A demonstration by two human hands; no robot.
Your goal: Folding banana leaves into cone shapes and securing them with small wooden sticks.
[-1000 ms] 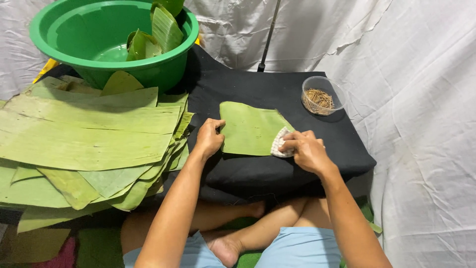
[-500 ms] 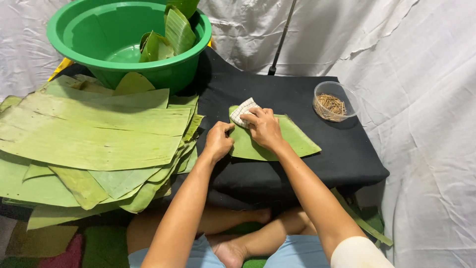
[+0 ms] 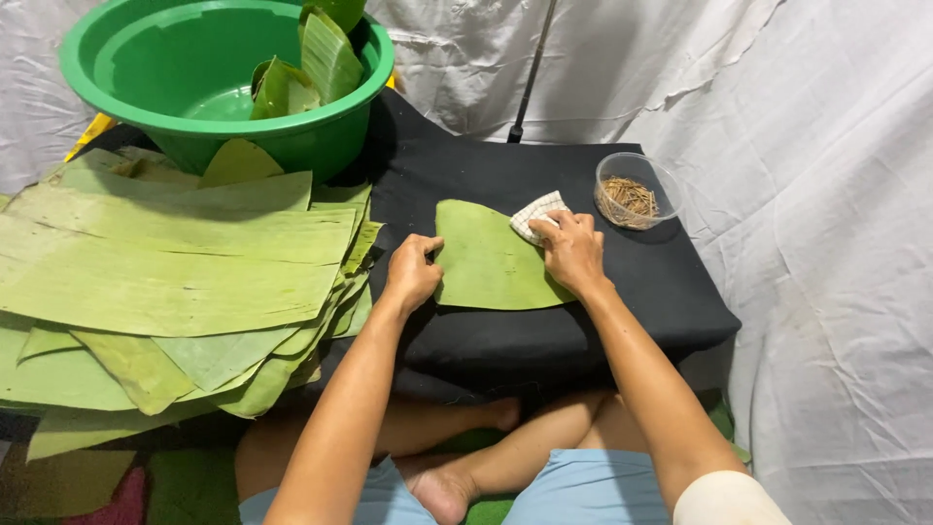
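Leaf piece: a cut banana leaf (image 3: 489, 261) is lying flat on the black cloth-covered table (image 3: 641, 292), between the two hands, its long axis running from the person toward the far edge, rounded end pointing away.
Left hand: the left hand (image 3: 412, 273) is pinning the leaf's left edge, fingers curled down onto it, holding nothing else.
Right hand: the right hand (image 3: 572, 250) is pressing a checked cloth (image 3: 535, 214) onto the leaf's far right corner, fingers bunched over the cloth.
Nearer hand: both are touching the leaf; the right one is sitting farther up it.
Surroundings: a stack of banana leaves (image 3: 175, 262) is lying to the left, a green basin (image 3: 146, 97) with leaf rolls behind it, and a clear cup of thin sticks (image 3: 634, 192) just right of the cloth.
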